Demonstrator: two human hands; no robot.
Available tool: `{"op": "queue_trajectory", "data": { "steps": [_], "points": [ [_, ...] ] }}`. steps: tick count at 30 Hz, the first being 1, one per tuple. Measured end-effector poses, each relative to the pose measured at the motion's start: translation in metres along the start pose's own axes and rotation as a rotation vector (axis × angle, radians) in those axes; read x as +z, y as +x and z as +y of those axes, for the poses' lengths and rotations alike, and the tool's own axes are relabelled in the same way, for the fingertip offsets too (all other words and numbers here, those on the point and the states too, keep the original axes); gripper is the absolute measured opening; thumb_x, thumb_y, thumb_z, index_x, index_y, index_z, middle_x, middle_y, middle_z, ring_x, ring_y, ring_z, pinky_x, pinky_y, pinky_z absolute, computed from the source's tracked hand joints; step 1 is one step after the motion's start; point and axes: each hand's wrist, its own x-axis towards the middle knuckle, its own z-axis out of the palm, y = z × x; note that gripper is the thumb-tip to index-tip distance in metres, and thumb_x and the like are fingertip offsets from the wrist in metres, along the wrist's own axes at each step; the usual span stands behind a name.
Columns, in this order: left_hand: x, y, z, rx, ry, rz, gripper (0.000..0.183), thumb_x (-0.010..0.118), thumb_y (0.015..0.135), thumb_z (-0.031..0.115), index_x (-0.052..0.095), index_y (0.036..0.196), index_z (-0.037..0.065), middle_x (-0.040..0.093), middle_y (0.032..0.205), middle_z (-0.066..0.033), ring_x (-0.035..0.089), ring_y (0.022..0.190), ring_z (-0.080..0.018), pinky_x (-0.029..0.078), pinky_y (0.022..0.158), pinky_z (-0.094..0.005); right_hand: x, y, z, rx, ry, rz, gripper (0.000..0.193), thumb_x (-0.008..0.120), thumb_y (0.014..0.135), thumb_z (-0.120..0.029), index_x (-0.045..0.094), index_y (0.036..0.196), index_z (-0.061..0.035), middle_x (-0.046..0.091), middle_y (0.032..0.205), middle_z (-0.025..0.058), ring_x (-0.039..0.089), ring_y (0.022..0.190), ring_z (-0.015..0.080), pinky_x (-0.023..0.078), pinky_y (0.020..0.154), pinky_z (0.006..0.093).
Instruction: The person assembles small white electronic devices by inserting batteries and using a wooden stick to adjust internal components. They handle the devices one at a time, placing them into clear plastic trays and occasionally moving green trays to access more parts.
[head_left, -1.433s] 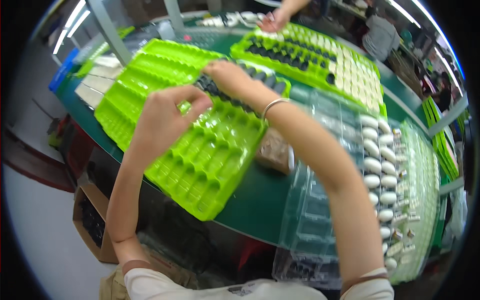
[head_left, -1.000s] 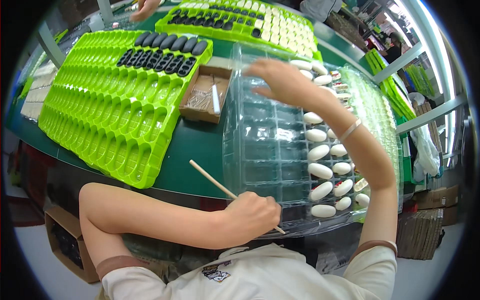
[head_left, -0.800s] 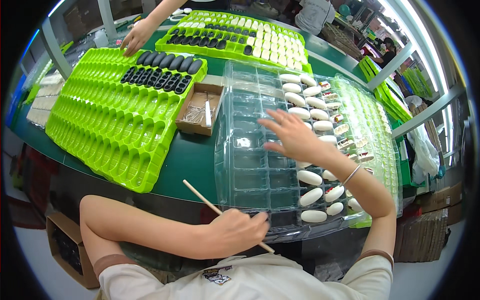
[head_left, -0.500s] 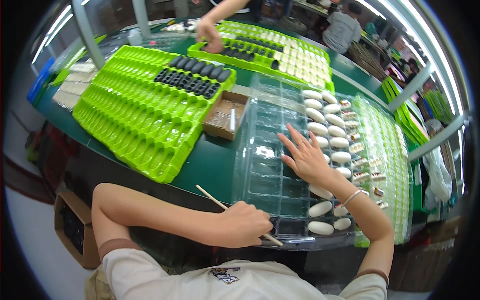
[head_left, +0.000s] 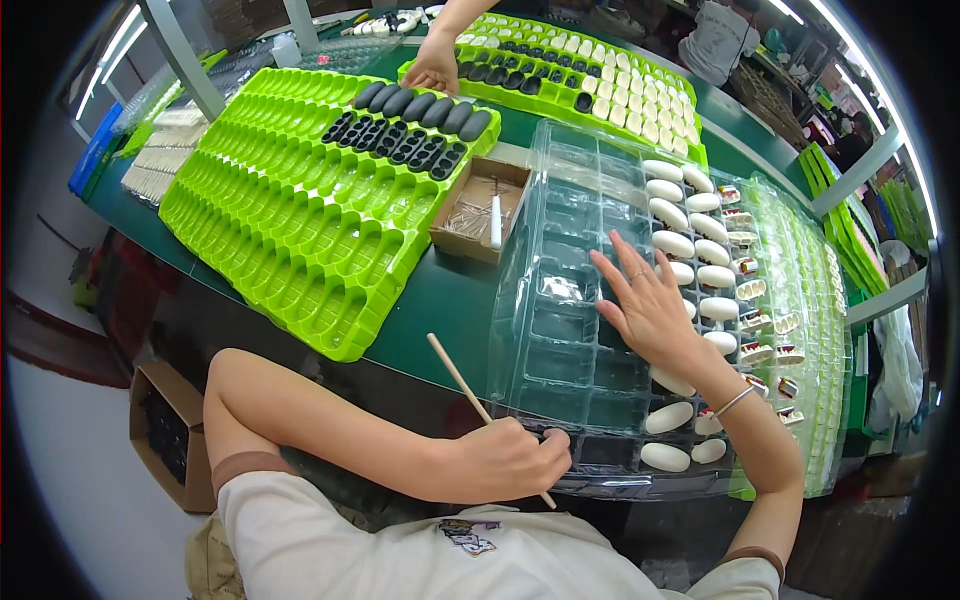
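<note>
- Key relation: thin wooden stick [head_left: 458, 375] is in L hand [head_left: 515, 460], at the body-side L corner of the see-through tray [head_left: 560, 330]. Long axis slants: one end up-left over the desk [head_left: 440, 300], other down-right twd the body. L hand nearest (has it); R hand [head_left: 652, 312] is up & right, well apart from stick.
- L hand: curled, grasping stick partway along, both ends poking out. Contact w/ tray: can't tell.
- R hand: spread wide, palm down over tray, fingertips up-left, nothing visible in grasp. Pressing or hovering: can't tell.
- White ovals [head_left: 670, 417]: in tray, approx 2 cols, mostly lying crosswise; R hand & forearm cover some. Small pale pcs w/ red bits [head_left: 755, 353] further R.
- Around: brown box [head_left: 465, 245] w/ thin pale rods [head_left: 475, 217] + white pen-like rod [head_left: 496, 222], just L of tray's far part. Green tray [head_left: 250, 200] w/ black ovals [head_left: 435, 112] further L; co-worker's hand [head_left: 435, 65] nr its far edge.
</note>
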Motion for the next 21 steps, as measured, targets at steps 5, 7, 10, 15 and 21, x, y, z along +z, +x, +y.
{"op": "queue_trajectory", "data": {
  "steps": [5,7,10,15,21],
  "points": [
    [-0.021,0.008,-0.014,-0.159,-0.285,-0.101,0.024,0.058,0.074,0.020,0.053,0.085,0.000,0.052,0.078,-0.0104,0.059,0.058,-0.0240,0.046,0.046,-0.0330,-0.004,0.002,-0.006,-0.003,-0.006,-0.015,0.051,0.041,0.086,-0.038,0.030,0.131,-0.0157,0.025,0.137,0.0134,0.032,0.122,0.0266,0.019,0.101,0.0469],
    [-0.054,0.008,-0.028,-0.265,-0.350,0.046,0.023,0.060,0.073,0.020,0.057,0.087,0.003,0.055,0.078,-0.0107,0.059,0.062,-0.0269,0.048,0.054,-0.0356,-0.002,0.000,-0.008,-0.004,0.001,-0.022,0.051,0.042,0.086,-0.037,0.030,0.131,-0.0155,0.024,0.137,0.0137,0.031,0.123,0.0272,0.018,0.101,0.0471],
    [-0.096,-0.004,-0.115,-0.380,-0.232,0.471,0.024,0.067,0.069,0.020,0.061,0.085,0.002,0.061,0.077,-0.0116,0.059,0.065,-0.0217,0.047,0.063,-0.0307,-0.004,-0.007,-0.004,0.020,0.000,-0.054,0.051,0.042,0.086,-0.037,0.030,0.131,-0.0152,0.024,0.137,0.0141,0.031,0.123,0.0279,0.018,0.100,0.0474],
    [-0.167,-0.084,-0.301,-1.254,0.198,0.436,0.031,0.062,0.070,0.034,0.066,0.082,0.006,0.064,0.072,-0.0108,0.061,0.065,-0.0201,0.047,0.062,-0.0329,-0.009,-0.004,-0.002,0.020,0.032,-0.017,0.052,0.043,0.086,-0.038,0.031,0.131,-0.0141,0.025,0.137,0.0150,0.033,0.121,0.0286,0.018,0.100,0.0480],
    [-0.143,-0.131,-0.412,-1.512,0.275,0.553,0.035,0.062,0.070,0.039,0.065,0.088,0.009,0.062,0.089,-0.0163,0.060,0.085,-0.0289,0.046,0.074,-0.0380,-0.005,0.003,-0.004,-0.004,0.030,-0.003,0.052,0.041,0.086,-0.041,0.031,0.131,-0.0147,0.025,0.137,0.0156,0.034,0.121,0.0286,0.019,0.099,0.0483]
  ]
}}
